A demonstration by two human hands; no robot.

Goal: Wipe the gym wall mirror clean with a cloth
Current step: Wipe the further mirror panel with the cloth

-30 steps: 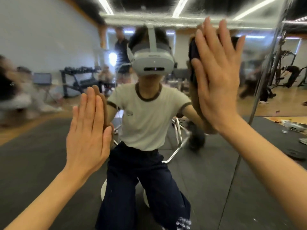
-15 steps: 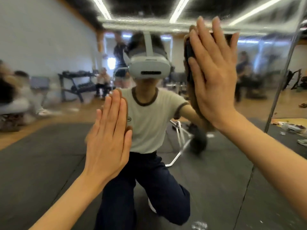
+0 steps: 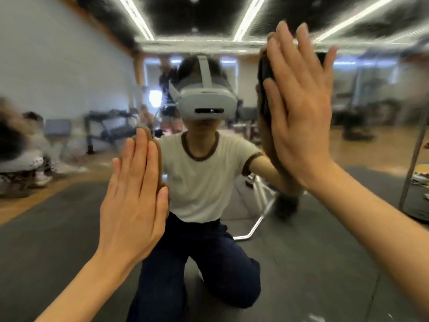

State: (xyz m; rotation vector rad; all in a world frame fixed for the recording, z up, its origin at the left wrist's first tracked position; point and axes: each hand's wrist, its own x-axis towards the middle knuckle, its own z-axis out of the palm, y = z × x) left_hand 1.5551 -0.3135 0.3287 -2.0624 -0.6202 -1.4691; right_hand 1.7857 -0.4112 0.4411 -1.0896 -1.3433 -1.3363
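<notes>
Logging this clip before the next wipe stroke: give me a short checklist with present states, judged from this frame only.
1. Dark cloth under the right hand: ok, pressed flat.
2. Cloth against the wall mirror: ok.
3. Left hand flat on the glass, holding nothing: ok.
4. Glass clean where wiped: cannot tell, frame is blurred.
5. Cloth covers the whole palm: cannot tell, mostly hidden.

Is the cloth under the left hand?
No: the dark cloth sits under the flat right hand; the left hand presses bare mirror.
</notes>
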